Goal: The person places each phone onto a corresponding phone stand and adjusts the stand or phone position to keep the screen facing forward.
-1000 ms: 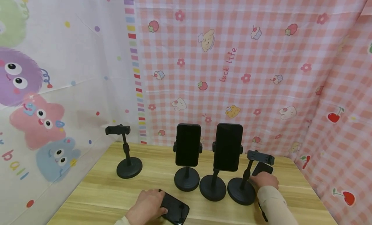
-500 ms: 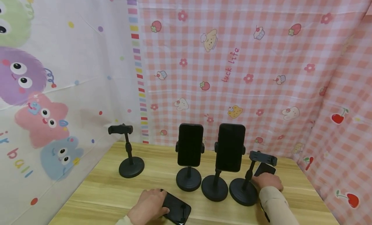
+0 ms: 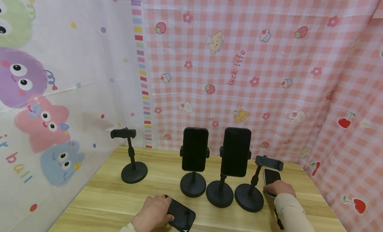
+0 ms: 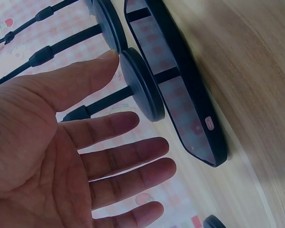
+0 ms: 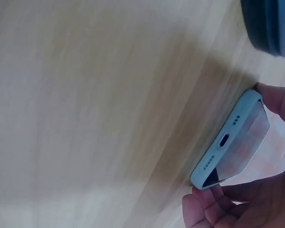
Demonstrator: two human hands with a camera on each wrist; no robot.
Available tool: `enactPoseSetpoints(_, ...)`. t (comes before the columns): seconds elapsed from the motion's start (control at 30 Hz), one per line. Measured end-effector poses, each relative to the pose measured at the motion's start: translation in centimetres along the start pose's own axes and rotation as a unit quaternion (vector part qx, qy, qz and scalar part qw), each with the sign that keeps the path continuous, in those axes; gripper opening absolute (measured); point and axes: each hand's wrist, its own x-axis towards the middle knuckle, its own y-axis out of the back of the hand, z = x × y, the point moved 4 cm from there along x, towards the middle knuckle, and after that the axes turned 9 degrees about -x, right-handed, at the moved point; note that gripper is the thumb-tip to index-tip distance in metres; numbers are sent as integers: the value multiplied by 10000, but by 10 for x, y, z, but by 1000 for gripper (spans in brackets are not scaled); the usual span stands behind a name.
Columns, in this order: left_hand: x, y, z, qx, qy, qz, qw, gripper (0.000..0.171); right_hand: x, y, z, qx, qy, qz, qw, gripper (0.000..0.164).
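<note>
My left hand (image 3: 152, 212) is over the left end of a black smartphone (image 3: 182, 216) that lies face up on the table. In the left wrist view its fingers are spread and fairly straight, with the phone beyond their tips; whether they touch it I cannot tell. At the right, my right hand (image 3: 282, 188) pinches a second smartphone (image 3: 271, 175) by its two long edges, thumb on one side and fingers on the other. The right wrist view shows this phone's pale case (image 5: 224, 140) and charging port, low against the tabletop. Part of its screen is hidden by my hand.
Two phone stands hold upright phones, one at centre (image 3: 195, 150) and one beside it (image 3: 236, 152). A stand without a phone (image 3: 249, 198) is left of my right hand; another (image 3: 133, 172) stands far left. Patterned cloths (image 3: 269, 59) hang behind the wooden table (image 3: 98, 198).
My right hand has shifted slightly right and taken hold of the pale-cased smartphone, which is now turned straighter and closer to me. The left hand and its phone stay in place.
</note>
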Motion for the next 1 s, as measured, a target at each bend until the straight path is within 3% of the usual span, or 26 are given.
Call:
enactPoseSetpoints(0.37,-2,0,2,-76,-135,119,9998,50,-7,-4,9,231,-706,176,9971,74)
enactPoseSetpoints(0.53,-1,-2,3,-96,-120,78,9999,49,-11,-2,9,84,-615,196,9979,70)
enactPoseSetpoints(0.77,0,-4,3,-117,-67,2,9999,49,-3,-2,14,-569,-97,-58,9983,69)
enactPoseSetpoints(1.0,1,-3,5,-69,-213,123,9997,48,-4,-4,17,-536,32,-27,9986,71)
